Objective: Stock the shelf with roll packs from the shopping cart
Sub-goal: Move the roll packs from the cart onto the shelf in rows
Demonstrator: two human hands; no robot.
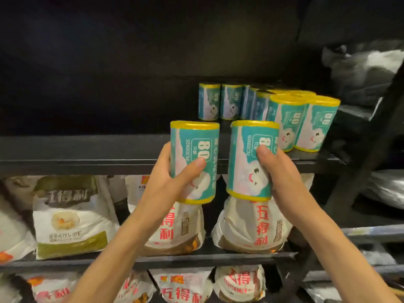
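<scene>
My left hand (172, 178) grips a teal roll pack with yellow ends (196, 147), held upright in front of the dark upper shelf's edge (87, 162). My right hand (282, 171) grips a second, matching roll pack (247, 154) just to the right of the first. Both packs hang level with the shelf edge, apart from each other. Several identical roll packs (290, 119) stand upright on the right part of that shelf, some further back (209, 101). The shopping cart is out of view.
The upper shelf's left part is dark and bare. Below it, white flour bags with red lettering (260, 228) and a green-banded bag (72, 217) fill the lower shelves. A dark slanted frame post (358, 171) and grey plastic-wrapped goods (367, 68) stand on the right.
</scene>
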